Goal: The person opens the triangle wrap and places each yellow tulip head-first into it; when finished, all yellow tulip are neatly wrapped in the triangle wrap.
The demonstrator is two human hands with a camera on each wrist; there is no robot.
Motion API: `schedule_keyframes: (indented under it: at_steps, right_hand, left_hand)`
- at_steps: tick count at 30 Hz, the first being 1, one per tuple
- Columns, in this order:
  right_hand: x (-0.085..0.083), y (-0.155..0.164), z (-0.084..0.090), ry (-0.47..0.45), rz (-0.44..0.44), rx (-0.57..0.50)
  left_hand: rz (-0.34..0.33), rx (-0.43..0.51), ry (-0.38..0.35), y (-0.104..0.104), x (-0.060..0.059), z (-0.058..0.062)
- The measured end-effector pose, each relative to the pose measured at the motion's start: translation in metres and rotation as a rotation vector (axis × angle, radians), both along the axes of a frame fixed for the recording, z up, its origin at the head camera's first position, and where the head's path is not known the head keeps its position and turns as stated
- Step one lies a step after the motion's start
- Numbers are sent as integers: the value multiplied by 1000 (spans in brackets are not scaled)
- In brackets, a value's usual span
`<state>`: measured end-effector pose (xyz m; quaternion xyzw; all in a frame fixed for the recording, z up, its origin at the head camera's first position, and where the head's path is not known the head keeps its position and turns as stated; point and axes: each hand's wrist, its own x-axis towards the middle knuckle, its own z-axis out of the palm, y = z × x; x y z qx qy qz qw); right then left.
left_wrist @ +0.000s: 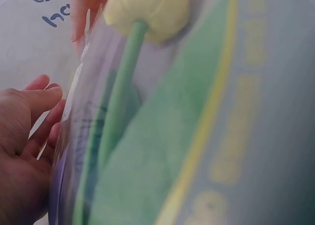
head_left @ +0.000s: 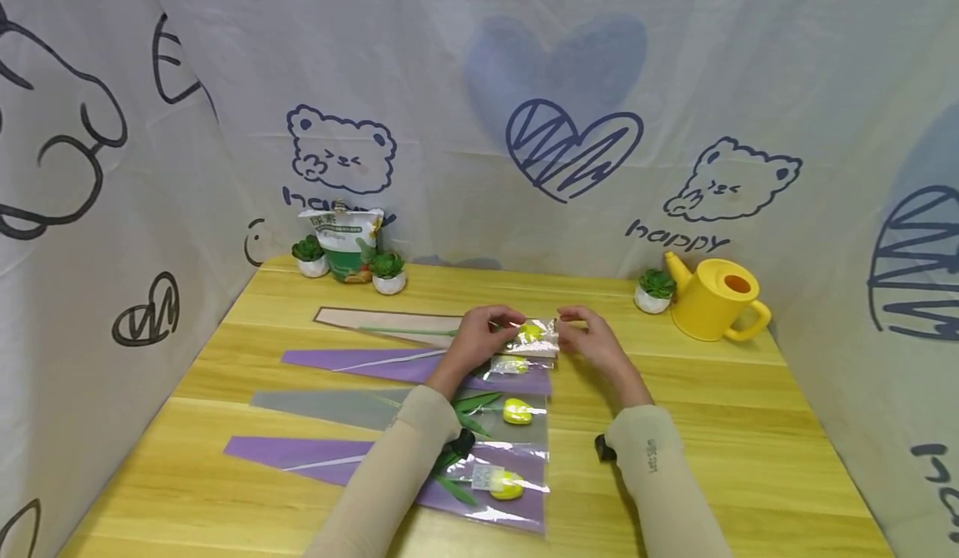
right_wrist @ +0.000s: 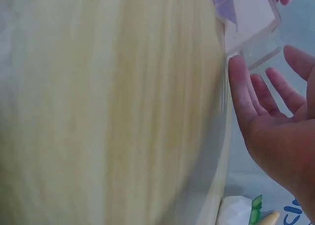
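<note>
I see two hands meeting at the far middle of a yellow wooden tabletop [head_left: 674,425]. My left hand [head_left: 479,337] is curled at the wide end of a clear plastic flower sleeve with a yellow artificial tulip inside [head_left: 534,337], fingers bent on the film. My right hand [head_left: 592,341] comes to the same end from the other side; its fingertips touch the plastic edge, and the right wrist view shows the fingers nearly straight, so its grip looks open. The sleeve's narrow end points left, over a beige paper backing.

Nearer to me lie three more wrapped yellow tulips, in a row across the tabletop: one on purple paper [head_left: 419,366] just beside the hands, one in a grey sleeve [head_left: 517,411], one on purple paper [head_left: 508,485] closest to me.

At the far edge stand small potted succulents [head_left: 387,271], a printed pouch [head_left: 346,241] and a yellow plastic watering can [head_left: 718,298] on the right. White cloth printed with bears and hearts [head_left: 569,146] hangs behind.
</note>
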<state>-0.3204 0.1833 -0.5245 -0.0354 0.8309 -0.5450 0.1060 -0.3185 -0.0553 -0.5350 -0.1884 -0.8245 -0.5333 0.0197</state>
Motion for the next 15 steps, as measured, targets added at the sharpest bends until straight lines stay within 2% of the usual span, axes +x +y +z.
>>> schedule_keyframes:
  at_steps: [3, 9, 15]
  right_hand:
    - [2, -2, 1, -34, 27, -22]
    - [4, -2, 3, -36, 47, 33]
    - [4, -1, 2, -25, 45, 89]
  left_hand:
    - [-8, -7, -6, -2, 0, 0]
    - [-12, -22, -2, -2, 0, 1]
    - [21, -29, 6, -8, 0, 1]
